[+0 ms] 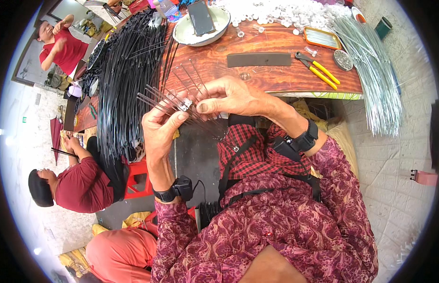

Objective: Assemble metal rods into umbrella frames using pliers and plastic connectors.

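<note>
In front of me, above my lap, several thin dark metal rods that look like umbrella ribs (pixel 153 98) fan out around a small whitish hub (pixel 185 104). My left hand (pixel 159 129) is closed on the ribs from the left, its thumb close below the hub. From the right, my right hand (pixel 238 98) pinches at the hub's edge between thumb and fingers. What exactly sits under the right thumb is hidden. Some ribs point up toward the table edge, others down toward my checked apron (pixel 236 151).
On the wooden table (pixel 205 59) lie long black ribs (pixel 130 80), a phone (pixel 201 18) on a white basin (pixel 184 35), a dark strip (pixel 258 59), yellow-handled pliers (pixel 323 73), white plastic parts (pixel 285 12) and silvery wires (pixel 370 70). Two people in red work at left.
</note>
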Action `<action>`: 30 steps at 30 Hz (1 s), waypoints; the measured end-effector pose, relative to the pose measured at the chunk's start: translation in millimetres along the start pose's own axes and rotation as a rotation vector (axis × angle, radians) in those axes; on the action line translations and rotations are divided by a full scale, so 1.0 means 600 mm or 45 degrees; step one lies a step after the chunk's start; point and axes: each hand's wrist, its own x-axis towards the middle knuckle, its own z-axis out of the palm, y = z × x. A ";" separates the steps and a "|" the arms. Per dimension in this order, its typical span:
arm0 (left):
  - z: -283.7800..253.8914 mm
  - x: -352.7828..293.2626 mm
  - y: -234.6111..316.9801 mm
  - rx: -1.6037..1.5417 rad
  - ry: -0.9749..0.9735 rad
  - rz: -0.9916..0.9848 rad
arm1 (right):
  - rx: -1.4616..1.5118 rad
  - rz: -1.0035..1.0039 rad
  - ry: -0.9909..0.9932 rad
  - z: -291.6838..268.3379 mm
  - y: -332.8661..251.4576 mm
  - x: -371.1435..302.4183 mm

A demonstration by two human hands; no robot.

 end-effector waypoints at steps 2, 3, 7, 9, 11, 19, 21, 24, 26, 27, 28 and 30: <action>0.001 0.004 -0.003 -0.058 -0.029 0.024 | 0.019 -0.025 0.012 -0.009 0.014 -0.001; 0.001 0.006 -0.004 -0.113 -0.053 0.044 | 0.042 -0.051 0.019 -0.010 0.014 0.000; -0.004 0.007 -0.005 -0.093 -0.073 -0.026 | 0.081 -0.041 0.017 -0.004 0.009 -0.004; -0.012 0.009 -0.016 -0.102 -0.076 -0.017 | 0.087 -0.069 0.059 -0.001 0.010 -0.004; -0.014 0.009 -0.020 -0.082 -0.064 -0.023 | 0.083 -0.074 0.052 0.002 0.003 -0.006; -0.004 0.010 -0.023 -0.074 0.048 0.055 | -0.277 -0.128 0.095 -0.005 0.000 0.001; 0.000 0.009 -0.021 -0.060 0.094 0.080 | -0.343 -0.128 0.089 -0.007 -0.008 0.000; 0.004 0.008 -0.021 -0.012 0.130 0.130 | -0.367 -0.172 0.151 -0.002 -0.022 0.000; 0.006 0.004 -0.018 0.008 0.137 0.157 | -0.438 -0.285 0.178 0.000 -0.008 0.009; 0.007 0.004 -0.019 0.021 0.140 0.187 | -0.517 -0.395 0.209 0.000 -0.007 0.012; 0.007 0.005 -0.021 0.019 0.137 0.185 | -0.517 -0.392 0.213 -0.003 -0.007 0.011; 0.006 0.005 -0.026 0.023 0.154 0.196 | -0.506 -0.244 0.145 -0.007 -0.013 0.006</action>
